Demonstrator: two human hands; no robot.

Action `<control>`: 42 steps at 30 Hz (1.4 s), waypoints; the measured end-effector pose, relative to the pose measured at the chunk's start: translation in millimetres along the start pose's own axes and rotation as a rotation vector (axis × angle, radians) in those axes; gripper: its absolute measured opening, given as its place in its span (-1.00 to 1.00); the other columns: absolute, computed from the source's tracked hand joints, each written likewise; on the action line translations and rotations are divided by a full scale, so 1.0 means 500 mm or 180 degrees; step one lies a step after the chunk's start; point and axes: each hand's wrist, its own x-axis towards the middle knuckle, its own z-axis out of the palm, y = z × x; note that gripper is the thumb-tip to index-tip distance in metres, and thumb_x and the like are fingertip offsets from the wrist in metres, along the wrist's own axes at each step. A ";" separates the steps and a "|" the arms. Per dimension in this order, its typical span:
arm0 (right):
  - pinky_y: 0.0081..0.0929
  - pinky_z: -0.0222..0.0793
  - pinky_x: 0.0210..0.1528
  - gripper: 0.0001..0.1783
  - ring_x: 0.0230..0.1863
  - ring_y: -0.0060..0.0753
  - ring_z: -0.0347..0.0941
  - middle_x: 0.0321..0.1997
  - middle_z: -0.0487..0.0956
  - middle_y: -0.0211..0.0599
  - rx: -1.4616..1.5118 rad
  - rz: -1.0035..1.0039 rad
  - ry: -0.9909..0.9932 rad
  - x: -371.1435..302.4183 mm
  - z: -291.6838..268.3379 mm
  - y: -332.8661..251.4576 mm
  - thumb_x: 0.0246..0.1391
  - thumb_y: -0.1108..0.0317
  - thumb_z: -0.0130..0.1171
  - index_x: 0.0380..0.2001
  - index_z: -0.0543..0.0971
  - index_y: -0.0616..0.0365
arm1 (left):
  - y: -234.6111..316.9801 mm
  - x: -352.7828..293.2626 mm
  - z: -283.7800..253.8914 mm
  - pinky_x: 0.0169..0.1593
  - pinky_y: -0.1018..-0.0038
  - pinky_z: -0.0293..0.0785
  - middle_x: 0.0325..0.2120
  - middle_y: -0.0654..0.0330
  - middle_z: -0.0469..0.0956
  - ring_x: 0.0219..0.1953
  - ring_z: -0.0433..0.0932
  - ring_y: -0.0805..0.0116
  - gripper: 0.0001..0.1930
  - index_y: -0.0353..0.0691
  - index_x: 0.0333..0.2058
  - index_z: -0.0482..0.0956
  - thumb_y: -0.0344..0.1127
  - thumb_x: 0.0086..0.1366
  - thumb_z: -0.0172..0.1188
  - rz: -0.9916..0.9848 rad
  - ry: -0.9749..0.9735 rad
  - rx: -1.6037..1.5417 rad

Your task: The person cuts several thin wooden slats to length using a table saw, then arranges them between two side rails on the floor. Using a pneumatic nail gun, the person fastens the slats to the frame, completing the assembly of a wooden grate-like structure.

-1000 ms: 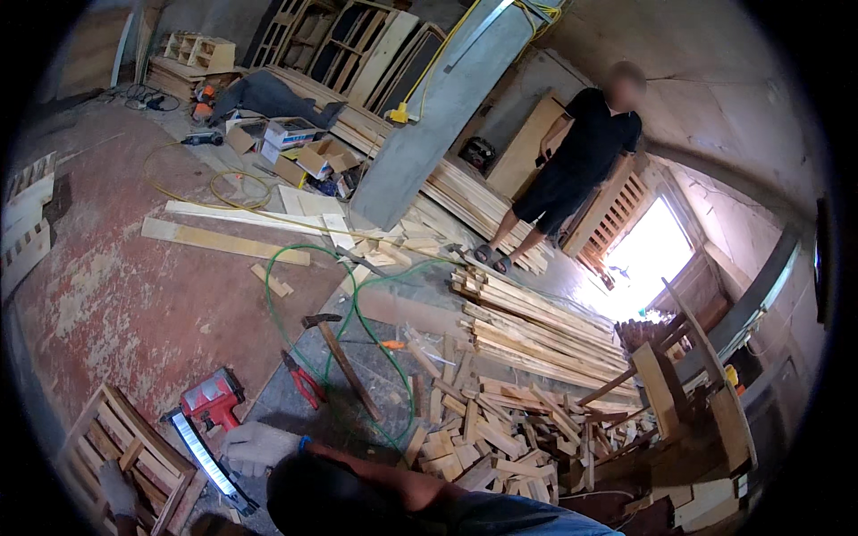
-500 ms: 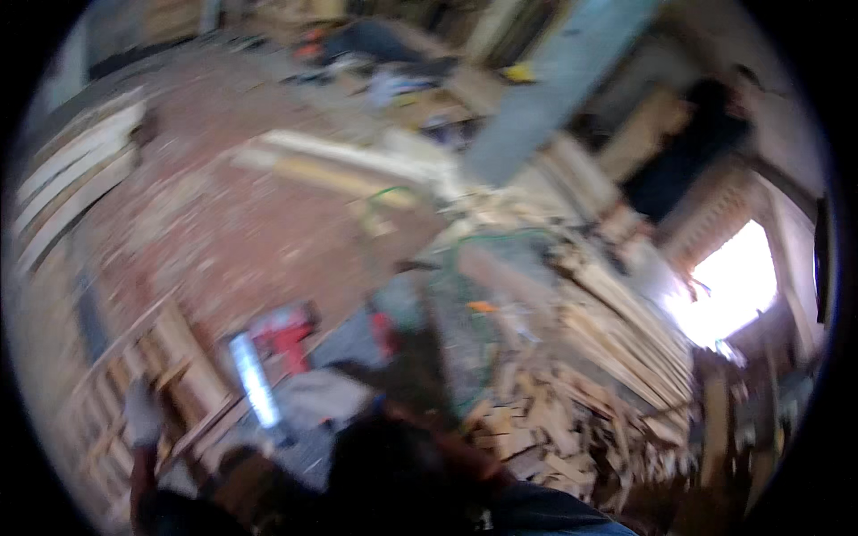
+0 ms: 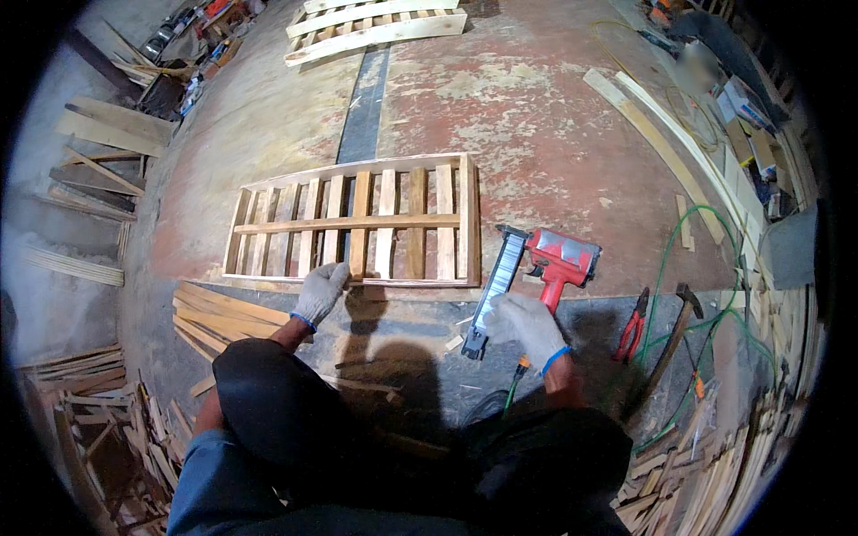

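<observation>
– At 11 o'clock from the body, slatted wooden frame (image 3: 360, 223) laid flat on floor (image 3: 527, 179); red nail gun (image 3: 565, 255) at 1 o'clock. Grip?
– Near rail (image 3: 411, 282) covered by left hand (image 3: 320, 295); right hand (image 3: 529, 326) placed by gun's handle (image 3: 551, 290) and magazine (image 3: 498, 286). Closure of either can't be told.
– Handling? Labels?
– Frame judged stiff, fairly light: best gripped by rails. Gun judged heavy: best taken by handle. No writing legible on either.

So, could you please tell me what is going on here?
A person's gloved left hand is at the near edge of a slatted wooden frame lying on the floor. The gloved right hand is at a red nail gun, right of the frame; whether its fingers are closed is unclear. Red-handled pliers lie farther right.
</observation>
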 end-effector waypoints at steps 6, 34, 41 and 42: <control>-0.45 0.61 -0.29 -0.65 -0.32 -0.38 0.67 -0.24 0.71 -0.22 0.0088 0.0032 0.0058 0.063 -0.029 0.034 0.36 0.19 0.08 -0.03 0.61 0.26 | 0.045 -0.056 -0.005 -0.47 0.49 0.38 -0.51 0.25 0.56 -0.56 0.44 0.47 -0.50 -0.25 -0.26 0.62 0.15 0.50 0.08 -0.0931 -0.0417 -0.1097; -0.32 0.38 0.09 -0.50 -0.08 -0.14 0.55 -0.14 0.64 -0.15 -0.2156 -0.0921 0.1107 0.245 0.062 0.073 0.31 0.04 0.09 -0.14 0.60 0.39 | -0.248 0.022 0.026 -0.33 0.19 0.59 -0.32 0.03 0.55 -0.39 0.58 0.00 -0.47 -0.12 -0.09 0.43 0.30 0.46 0.07 -0.1647 -0.0896 -0.4654; -0.05 0.32 0.26 -0.11 0.16 0.26 0.54 0.07 0.61 0.40 -0.2792 -0.0476 0.1576 0.275 0.095 0.037 0.13 -0.30 0.14 0.09 0.55 0.46 | -0.160 -0.026 -0.064 -0.17 0.32 0.56 -0.40 0.11 0.63 -0.25 0.61 0.30 -0.60 -0.28 -0.31 0.58 -0.04 0.57 0.04 -0.0760 -0.1030 -0.3489; -0.04 0.34 0.26 -0.03 0.17 0.31 0.53 0.08 0.60 0.44 -0.2796 -0.0389 0.1466 0.259 0.123 0.014 0.12 -0.36 0.13 0.09 0.54 0.51 | -0.045 -0.071 -0.157 -0.09 0.36 0.50 -0.42 0.18 0.60 -0.23 0.55 0.37 -0.60 -0.28 -0.31 0.61 -0.04 0.54 0.05 -0.0465 -0.0747 -0.3276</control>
